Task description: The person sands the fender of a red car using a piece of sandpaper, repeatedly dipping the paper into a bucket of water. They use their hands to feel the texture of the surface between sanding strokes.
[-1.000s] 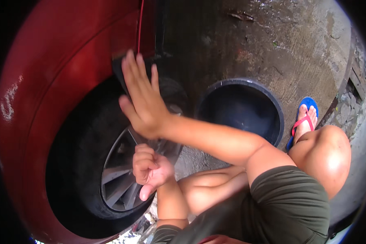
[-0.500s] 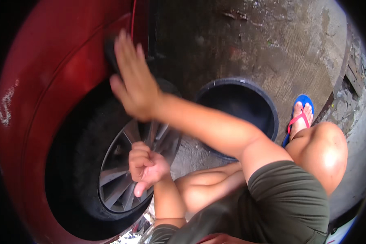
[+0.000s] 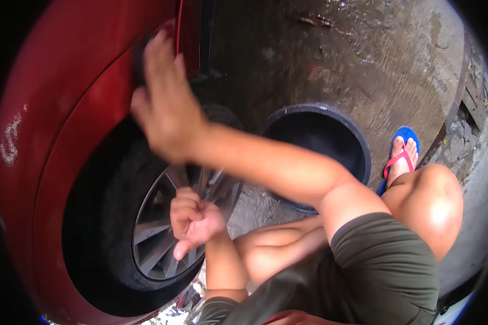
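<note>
My right hand (image 3: 171, 105) is raised at the red car panel (image 3: 100, 103), above the wheel arch. Its fingers stretch up and are blurred. Along their left side a dark pad (image 3: 139, 59) shows between the hand and the paint, mostly hidden, so its kind is unclear. Lower down, my left hand (image 3: 198, 219) hangs in front of the wheel's silver spokes (image 3: 152, 233). Its fingers are curled in, the thumb sticks out, and I see nothing in them. A whitish foamy streak (image 3: 10, 138) marks the panel at far left.
A round black tub (image 3: 363, 146) stands on the wet concrete (image 3: 331, 59), just beyond my right forearm. The black tyre (image 3: 111, 238) fills the arch at left. My foot in a blue flip-flop (image 3: 404, 132) rests right of the tub. Broken stones (image 3: 461, 141) lie at far right.
My right hand has slid a little left and up along the panel, with the dark pad moving along. The left hand has barely shifted.
</note>
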Demonstrator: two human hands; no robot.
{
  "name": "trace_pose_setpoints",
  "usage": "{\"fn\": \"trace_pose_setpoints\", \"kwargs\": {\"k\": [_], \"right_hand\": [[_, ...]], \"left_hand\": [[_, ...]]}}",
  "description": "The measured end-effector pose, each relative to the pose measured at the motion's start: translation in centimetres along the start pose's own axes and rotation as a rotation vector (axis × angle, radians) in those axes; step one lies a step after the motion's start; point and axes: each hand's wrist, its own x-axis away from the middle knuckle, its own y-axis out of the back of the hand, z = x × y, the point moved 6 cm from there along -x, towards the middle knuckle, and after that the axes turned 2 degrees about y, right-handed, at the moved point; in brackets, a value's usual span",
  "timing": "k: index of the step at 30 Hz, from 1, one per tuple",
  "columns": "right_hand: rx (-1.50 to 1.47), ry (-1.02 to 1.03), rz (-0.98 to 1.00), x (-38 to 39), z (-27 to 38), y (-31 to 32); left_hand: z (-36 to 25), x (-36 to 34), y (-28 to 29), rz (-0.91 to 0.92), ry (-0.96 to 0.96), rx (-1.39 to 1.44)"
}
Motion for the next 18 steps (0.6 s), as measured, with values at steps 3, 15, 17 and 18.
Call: {"fn": "trace_pose_setpoints", "kwargs": {"k": [3,15,17,18], "right_hand": [[-0.058,0.138,0.104,4.0,5.5,-2.3],[0.097,-0.009,-0.072,-2.1,-0.3,0.9],[0.006,0.075,-0.014,0.9,4.2,-1.0],[-0.076,0.1,0.07,2.3,5.8,-1.2]], "left_hand": [[-1.0,-0.2,0.9,-0.047,0.033,-0.088],[-0.8,-0.8,-0.7,0.011,-0.049,0.097],[-0.9,-0.4,-0.1,0.031,-0.036,0.057],[-0.7,-0.4,-0.1,0.027,-0.021,0.046]]}}
